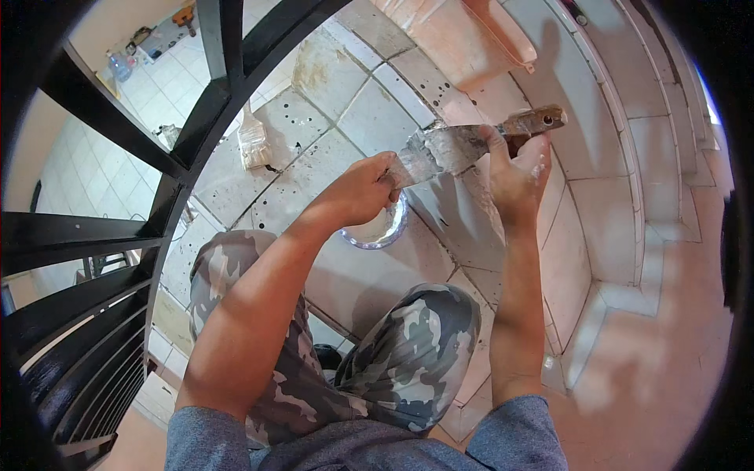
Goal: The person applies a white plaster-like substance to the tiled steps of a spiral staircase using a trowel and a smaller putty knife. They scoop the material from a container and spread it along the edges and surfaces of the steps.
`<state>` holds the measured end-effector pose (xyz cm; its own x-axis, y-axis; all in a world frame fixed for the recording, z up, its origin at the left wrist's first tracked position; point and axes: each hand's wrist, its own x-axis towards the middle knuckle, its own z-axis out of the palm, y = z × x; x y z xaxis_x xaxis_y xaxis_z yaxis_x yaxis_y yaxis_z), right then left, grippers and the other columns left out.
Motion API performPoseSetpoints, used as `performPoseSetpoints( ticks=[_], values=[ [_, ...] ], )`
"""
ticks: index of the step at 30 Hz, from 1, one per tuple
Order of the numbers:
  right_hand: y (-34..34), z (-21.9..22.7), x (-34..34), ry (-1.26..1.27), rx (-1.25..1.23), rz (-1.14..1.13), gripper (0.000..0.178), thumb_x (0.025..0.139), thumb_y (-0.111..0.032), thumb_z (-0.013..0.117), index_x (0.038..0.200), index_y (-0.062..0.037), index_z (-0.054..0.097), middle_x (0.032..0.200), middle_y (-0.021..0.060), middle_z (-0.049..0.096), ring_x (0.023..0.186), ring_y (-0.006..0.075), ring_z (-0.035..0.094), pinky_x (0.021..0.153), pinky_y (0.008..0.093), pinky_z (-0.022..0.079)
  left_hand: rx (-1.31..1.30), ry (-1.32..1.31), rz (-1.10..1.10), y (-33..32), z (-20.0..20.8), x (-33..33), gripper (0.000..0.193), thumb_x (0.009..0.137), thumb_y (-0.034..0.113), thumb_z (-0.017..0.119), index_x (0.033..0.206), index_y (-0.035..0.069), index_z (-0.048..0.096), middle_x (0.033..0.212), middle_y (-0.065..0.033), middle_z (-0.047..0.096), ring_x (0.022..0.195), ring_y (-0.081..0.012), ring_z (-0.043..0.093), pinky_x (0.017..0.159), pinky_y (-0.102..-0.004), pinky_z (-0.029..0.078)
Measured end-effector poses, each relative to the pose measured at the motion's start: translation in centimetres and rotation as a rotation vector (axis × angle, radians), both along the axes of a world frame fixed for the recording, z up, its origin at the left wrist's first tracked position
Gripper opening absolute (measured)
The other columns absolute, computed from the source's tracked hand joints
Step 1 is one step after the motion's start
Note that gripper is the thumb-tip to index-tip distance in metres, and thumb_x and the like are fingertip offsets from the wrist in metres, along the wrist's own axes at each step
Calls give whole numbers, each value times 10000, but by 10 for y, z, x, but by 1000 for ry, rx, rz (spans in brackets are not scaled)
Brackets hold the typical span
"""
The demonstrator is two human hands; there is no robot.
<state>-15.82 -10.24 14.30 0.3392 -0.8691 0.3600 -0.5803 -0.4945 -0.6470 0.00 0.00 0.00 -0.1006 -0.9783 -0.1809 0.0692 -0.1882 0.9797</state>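
My right hand is closed round the worn, crusted handle of a putty knife. Its metal blade points left and carries a thick smear of grey-white putty. At the left end, my left hand pinches a flat metal blade; whether this is the same knife or a separate piece, I cannot tell. Below my left hand sits a round tub with a pale, shiny rim, partly hidden by that hand. A paintbrush with whitish, caked bristles lies on the tiles to the left.
A black metal railing curves along my left side. Tiled steps rise at the right. A pale orange plastic container stands at the far side. Dark specks dot the tiles. Beyond the railing, a bottle and small items stand by a wall.
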Motion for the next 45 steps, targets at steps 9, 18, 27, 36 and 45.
performPoseSetpoints(
  ticks=[9, 18, 27, 36, 45],
  values=[
    [21, -2, 5, 28, -32, 17, 387, 874, -168, 786, 1075, 32, 523, 867, 65, 636, 773, 129, 579, 723, 284, 481, 107, 74, -44, 0, 19, 0, 137, 991, 140, 478, 972, 22, 545, 817, -40, 604, 715, -122, 570, 670, -282, 487],
    [5, 3, 0, 118, -190, 16, 374, 861, -135, 776, 1088, 21, 523, 829, 136, 686, 704, 205, 660, 692, 338, 524, 116, 67, -39, 3, 32, 4, 150, 983, 139, 476, 940, 25, 564, 802, -39, 611, 682, -117, 572, 644, -285, 489],
    [3, 7, -2, -7, 12, -32, 344, 881, -158, 786, 1058, 2, 538, 893, 56, 611, 813, 134, 570, 759, 295, 474, 141, 82, 2, 6, 35, 5, 162, 959, 140, 486, 922, 15, 582, 779, -52, 633, 678, -135, 595, 648, -301, 494],
    [-4, 21, -24, -87, -65, -28, 369, 886, -159, 784, 1096, 11, 533, 903, 42, 608, 795, 127, 559, 734, 284, 470, 62, -100, 6, 10, 26, 7, 182, 964, 175, 480, 966, 29, 588, 776, -37, 596, 662, -114, 549, 620, -280, 467],
    [20, -1, -12, 37, -23, -38, 351, 877, -121, 768, 1094, 16, 530, 879, 63, 643, 781, 141, 610, 726, 283, 494, 117, 2, -30, 9, 29, -2, 175, 981, 160, 469, 992, 17, 571, 783, -38, 596, 666, -113, 550, 623, -286, 475]
  ],
)
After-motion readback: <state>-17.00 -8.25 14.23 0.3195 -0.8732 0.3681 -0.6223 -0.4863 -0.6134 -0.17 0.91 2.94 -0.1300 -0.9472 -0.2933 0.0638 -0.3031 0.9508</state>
